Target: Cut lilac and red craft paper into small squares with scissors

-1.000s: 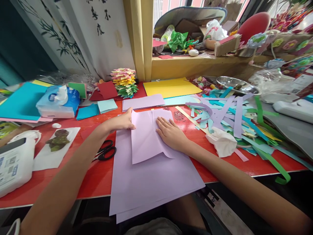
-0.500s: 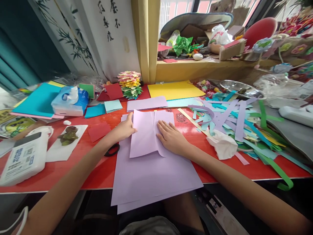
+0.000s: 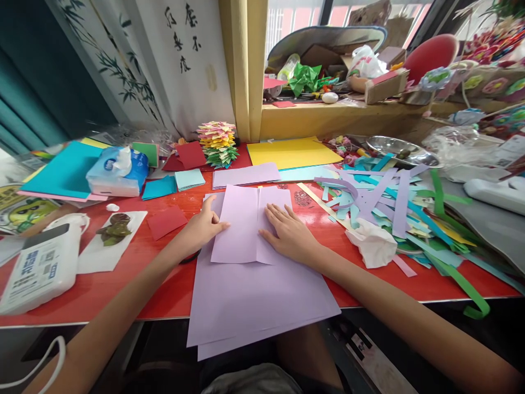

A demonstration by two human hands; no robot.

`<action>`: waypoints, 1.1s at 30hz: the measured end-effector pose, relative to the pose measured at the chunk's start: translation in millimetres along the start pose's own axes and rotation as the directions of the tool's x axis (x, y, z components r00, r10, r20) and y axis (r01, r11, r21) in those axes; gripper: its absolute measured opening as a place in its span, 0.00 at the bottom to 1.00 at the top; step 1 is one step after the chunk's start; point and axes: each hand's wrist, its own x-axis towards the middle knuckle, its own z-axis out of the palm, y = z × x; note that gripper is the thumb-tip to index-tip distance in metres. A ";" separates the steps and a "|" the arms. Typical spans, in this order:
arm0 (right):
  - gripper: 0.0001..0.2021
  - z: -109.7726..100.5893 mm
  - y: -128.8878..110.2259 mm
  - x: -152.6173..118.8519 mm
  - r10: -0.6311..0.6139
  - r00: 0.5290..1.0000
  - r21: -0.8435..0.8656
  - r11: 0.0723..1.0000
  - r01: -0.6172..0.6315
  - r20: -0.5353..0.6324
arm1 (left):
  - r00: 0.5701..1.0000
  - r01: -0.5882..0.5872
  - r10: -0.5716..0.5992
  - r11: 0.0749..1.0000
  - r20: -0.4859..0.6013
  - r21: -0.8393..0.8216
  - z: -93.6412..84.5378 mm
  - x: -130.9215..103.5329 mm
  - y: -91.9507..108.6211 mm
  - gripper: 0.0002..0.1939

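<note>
A creased sheet of light purple paper point(image 3: 235, 230) lies on top of larger purple sheets point(image 3: 254, 301), which overhang the table's front edge. A fold line runs down it, and its lower edge stands a little off the sheets beneath. My right hand point(image 3: 285, 230) is open and rests flat on its right part, fingers together and pointing away from me. My left hand point(image 3: 203, 224) is at the left edge, thumb touching the paper and index finger stretched apart; the other fingers are curled and partly hidden. A dark ring-shaped thing point(image 3: 189, 258) shows partly under my left wrist.
Paper strips point(image 3: 389, 202) and a crumpled tissue point(image 3: 371, 243) heap up on the right. Left are a tissue pack point(image 3: 118, 172), a white box point(image 3: 41, 273) and a red paper piece point(image 3: 167, 221). A folded-paper stack point(image 3: 217, 145) and a yellow sheet point(image 3: 291, 153) lie behind.
My left hand has slid slightly left and towards me, with index finger and thumb now spread. The top paper's lower left corner has shifted left and its lower edge lies flatter.
</note>
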 end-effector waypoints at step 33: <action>0.30 4.4 -5.3 -3.3 -0.035 0.998 -0.108 0.993 0.040 0.046 | 0.993 0.034 -0.031 0.999 -0.110 0.021 -1.4 -55.1 -1.7 0.30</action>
